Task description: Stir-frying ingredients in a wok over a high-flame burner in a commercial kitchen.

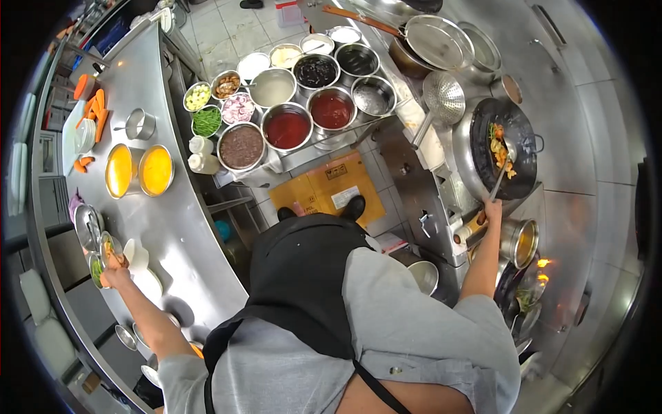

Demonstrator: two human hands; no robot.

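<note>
On the right, my right hand point(493, 209) grips the handle of a metal ladle point(499, 182), with its wooden end below my fist. The ladle's bowl rests among chopped orange and yellow food point(497, 147) in a dark wok point(523, 168). Out at the left, my left hand point(116, 277) is at a small metal bowl point(107, 244) of orange-brown food. Its fingers overlap the bowl's near side; whether they hold the bowl or reach into it is unclear. Beside it are a small container of greens point(95, 271) and a metal bowl with utensils point(87, 227).
Pots of sauces point(287, 128) and chopped ingredients point(238, 107) crowd the stand ahead. Two pots of yellow liquid point(156, 171) and carrots point(101, 120) sit on the left steel counter point(178, 215). A skimmer point(444, 98) lies left of the wok; flames point(543, 263) burn at lower right.
</note>
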